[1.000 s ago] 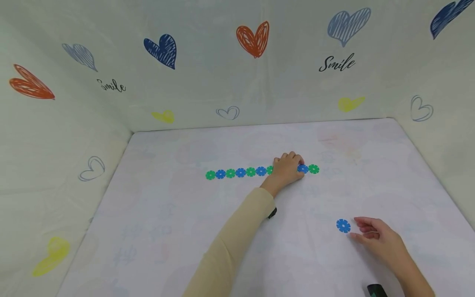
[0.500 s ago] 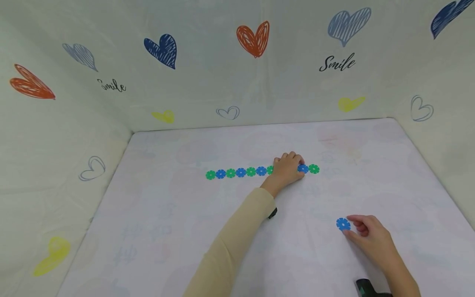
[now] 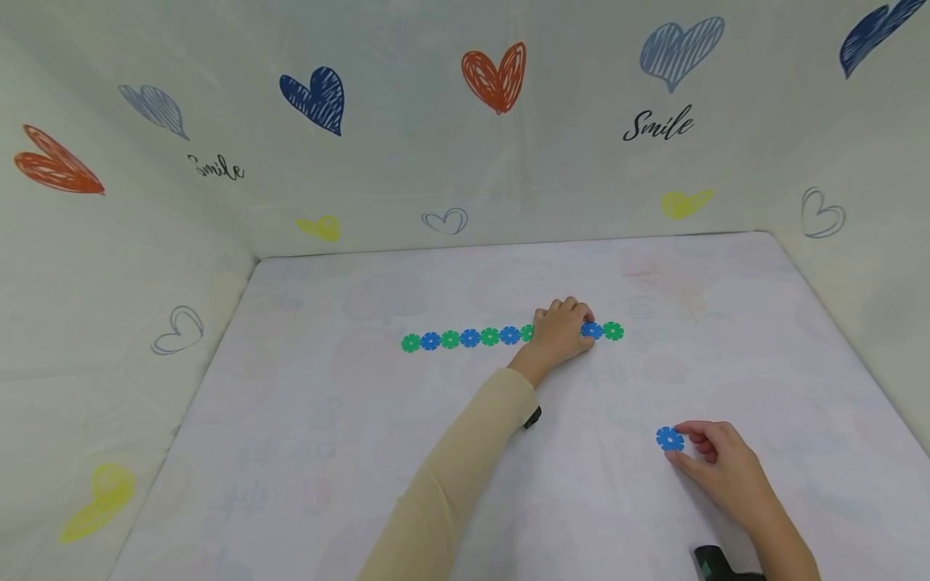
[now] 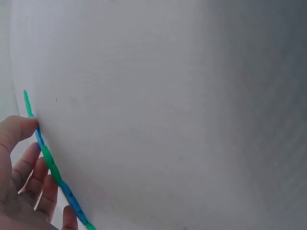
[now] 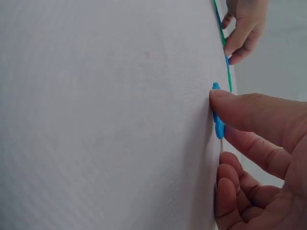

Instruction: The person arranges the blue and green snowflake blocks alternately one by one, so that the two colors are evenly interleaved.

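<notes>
A row of joined green and blue flower-shaped discs (image 3: 470, 338) lies across the far middle of the table. My left hand (image 3: 559, 331) covers part of that row near its right end. Its thumb and index finger pinch a blue disc (image 3: 592, 331) there; the left wrist view shows the thumb on one edge of the row (image 4: 53, 167) and fingers on the other. Nearer and to the right, my right hand (image 3: 722, 460) pinches a loose blue flower disc (image 3: 670, 439) by its right edge, thumb (image 5: 254, 112) and index finger on opposite sides.
The white table (image 3: 305, 452) has a faintly patterned cover. Pale walls with printed hearts (image 3: 496, 77) and "Smile" lettering rise behind it and at both sides. A black device (image 3: 715, 563) sits by the right wrist, and a dark one (image 3: 534, 417) by the left.
My right hand has moved left and taken the loose blue disc between thumb and index finger. The left hand and the row look unmoved.
</notes>
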`<move>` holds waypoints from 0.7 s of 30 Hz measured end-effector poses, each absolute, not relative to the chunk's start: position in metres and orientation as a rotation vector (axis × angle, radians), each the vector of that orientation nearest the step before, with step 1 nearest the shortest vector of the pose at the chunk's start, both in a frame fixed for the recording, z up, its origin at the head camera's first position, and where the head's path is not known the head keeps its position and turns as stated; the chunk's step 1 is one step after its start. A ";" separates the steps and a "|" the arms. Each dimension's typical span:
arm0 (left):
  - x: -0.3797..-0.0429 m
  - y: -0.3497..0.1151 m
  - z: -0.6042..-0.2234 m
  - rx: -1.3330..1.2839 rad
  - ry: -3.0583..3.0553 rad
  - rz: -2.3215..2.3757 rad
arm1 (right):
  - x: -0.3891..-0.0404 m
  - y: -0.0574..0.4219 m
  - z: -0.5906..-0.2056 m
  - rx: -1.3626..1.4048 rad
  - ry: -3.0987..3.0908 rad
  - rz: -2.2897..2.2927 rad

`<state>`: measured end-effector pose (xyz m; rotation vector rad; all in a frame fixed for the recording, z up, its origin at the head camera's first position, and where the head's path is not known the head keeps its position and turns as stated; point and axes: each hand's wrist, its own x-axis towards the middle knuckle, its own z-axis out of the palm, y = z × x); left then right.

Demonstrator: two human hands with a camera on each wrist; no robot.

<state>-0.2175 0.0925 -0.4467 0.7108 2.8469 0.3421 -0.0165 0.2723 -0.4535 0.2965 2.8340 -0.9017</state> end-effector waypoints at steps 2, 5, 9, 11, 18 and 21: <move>-0.218 0.093 -0.447 0.713 2.849 0.355 | -0.016 0.272 -0.453 0.290 2.839 -0.904; -0.218 0.093 -0.447 0.708 2.849 0.368 | -0.017 0.272 -0.453 0.286 2.847 -0.905; -0.217 0.093 -0.447 0.699 2.852 0.376 | -0.018 0.272 -0.453 0.299 2.843 -0.904; -0.217 0.093 -0.447 0.697 2.852 0.381 | -0.018 0.272 -0.454 0.308 2.837 -0.907; -0.217 0.094 -0.445 0.722 2.840 0.360 | -0.018 0.273 -0.455 0.315 2.831 -0.921; -0.219 0.093 -0.444 0.745 2.834 0.367 | -0.017 0.274 -0.455 0.300 2.850 -0.927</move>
